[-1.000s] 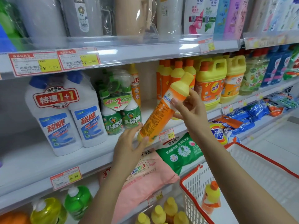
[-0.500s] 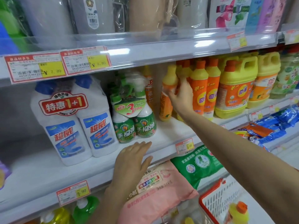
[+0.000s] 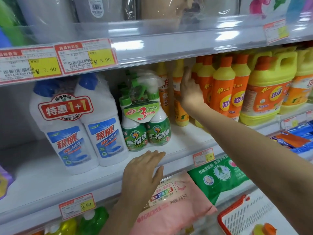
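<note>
**Orange bottle [image 3: 180, 117] set back on the shelf [image 3: 184, 141]**

Left hand [image 3: 144, 175] lies flat on the shelf edge, fingers straight, holding nothing. The orange bottle, tilted between both hands a second ago, now stands upright in its row. Right hand [image 3: 190, 90] rests against it, fingers extended, apparently letting go. The put-back looks nearly complete.

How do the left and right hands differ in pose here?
The left hand lies low, palm down at the front edge of the shelf; the right hand reaches higher and deeper, beside the orange bottles. The left hand's fingers point along the shelf edge; the right hand's point up. Both have straight fingers and grip nothing.
</note>
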{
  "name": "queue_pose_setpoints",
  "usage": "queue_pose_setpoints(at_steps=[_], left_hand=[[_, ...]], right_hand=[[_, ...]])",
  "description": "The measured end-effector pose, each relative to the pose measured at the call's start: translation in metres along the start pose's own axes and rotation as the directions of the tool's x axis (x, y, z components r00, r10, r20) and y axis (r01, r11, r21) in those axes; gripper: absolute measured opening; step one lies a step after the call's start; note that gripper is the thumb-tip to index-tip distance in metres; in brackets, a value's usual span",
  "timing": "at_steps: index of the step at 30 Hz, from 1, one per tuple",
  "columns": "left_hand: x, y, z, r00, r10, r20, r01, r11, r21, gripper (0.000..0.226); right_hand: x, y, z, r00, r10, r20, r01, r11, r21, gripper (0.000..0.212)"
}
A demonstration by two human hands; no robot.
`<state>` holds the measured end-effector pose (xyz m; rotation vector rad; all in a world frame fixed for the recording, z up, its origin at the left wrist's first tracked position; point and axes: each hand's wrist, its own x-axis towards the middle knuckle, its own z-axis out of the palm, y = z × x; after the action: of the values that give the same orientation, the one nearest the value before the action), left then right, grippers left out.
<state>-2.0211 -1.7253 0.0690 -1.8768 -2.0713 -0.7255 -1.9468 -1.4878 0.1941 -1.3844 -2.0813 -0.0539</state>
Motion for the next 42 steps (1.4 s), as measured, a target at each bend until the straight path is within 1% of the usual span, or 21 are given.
queue_pose_setpoints(at_steps=[4, 7, 10, 13, 16, 18, 23, 27, 29, 31, 33, 37, 40, 42], left_hand=[[0.0, 0.001, 0.0, 1.0, -0.021, 0.01, 0.021, 1.0, 0.01, 0.036], [0.0, 0.001, -0.002, 1.0, -0.009, 0.027, 0.009, 1.0, 0.012, 0.038], [0.002, -0.002, -0.005, 0.998, 0.032, 0.054, -0.033, 0.999, 0.019, 0.042], [0.007, -0.005, -0.009, 0.997, 0.057, 0.046, -0.059, 0.997, 0.039, 0.038], [0.012, -0.012, -0.013, 0.994, 0.025, 0.11, -0.027, 0.999, 0.017, 0.041], [0.012, -0.023, -0.01, 0.992, 0.005, 0.129, -0.006, 1.0, 0.008, 0.046], [0.01, -0.026, -0.006, 0.99, -0.008, 0.142, 0.004, 1.0, 0.029, 0.048], [0.009, -0.024, -0.005, 0.994, -0.01, 0.108, 0.006, 0.999, 0.039, 0.048], [0.008, -0.023, -0.005, 0.997, -0.01, 0.077, 0.006, 0.998, 0.055, 0.046], [0.007, -0.022, -0.004, 0.999, -0.001, 0.043, -0.003, 0.996, 0.085, 0.042], [0.007, -0.023, -0.003, 0.999, 0.009, 0.031, -0.013, 0.993, 0.118, 0.039], [0.007, -0.022, -0.002, 1.0, 0.008, 0.029, -0.012, 0.99, 0.142, 0.04], [0.008, -0.022, -0.002, 0.999, 0.013, 0.035, -0.018, 0.987, 0.159, 0.041], [0.007, -0.023, -0.002, 0.999, 0.015, 0.043, -0.021, 0.987, 0.157, 0.04]], right_hand=[[0.002, 0.002, 0.01, 1.0, 0.003, -0.025, 0.0, 0.994, 0.107, 0.074], [0.003, 0.004, 0.019, 0.997, 0.024, -0.078, -0.013, 0.99, 0.139, 0.057], [0.004, 0.005, 0.028, 0.997, 0.01, -0.077, -0.002, 0.995, 0.103, 0.05], [0.006, 0.003, 0.034, 0.997, -0.022, -0.075, 0.025, 0.999, 0.034, 0.048], [0.006, 0.002, 0.035, 0.993, -0.027, -0.112, 0.027, 1.0, 0.001, 0.042], [0.006, 0.005, 0.034, 0.993, -0.016, -0.116, 0.016, 1.0, -0.003, 0.044], [0.004, 0.008, 0.029, 0.992, 0.012, -0.126, -0.013, 1.0, -0.004, 0.048], [-0.007, 0.015, 0.043, 0.999, 0.035, -0.015, -0.035, 0.999, -0.022, 0.076], [-0.015, 0.022, 0.053, 0.998, 0.043, 0.042, -0.042, 0.999, -0.027, 0.075], [-0.021, 0.027, 0.061, 0.998, 0.038, 0.056, -0.037, 0.999, -0.022, 0.071], [-0.024, 0.028, 0.066, 0.998, 0.051, 0.043, -0.053, 0.998, 0.031, 0.069], [-0.024, 0.027, 0.074, 0.998, 0.044, 0.054, -0.05, 0.991, 0.124, 0.067], [-0.024, 0.026, 0.076, 0.996, 0.078, 0.037, -0.085, 0.957, 0.278, 0.055], [-0.024, 0.026, 0.074, 0.993, 0.097, 0.071, -0.115, 0.933, 0.34, 0.057]])
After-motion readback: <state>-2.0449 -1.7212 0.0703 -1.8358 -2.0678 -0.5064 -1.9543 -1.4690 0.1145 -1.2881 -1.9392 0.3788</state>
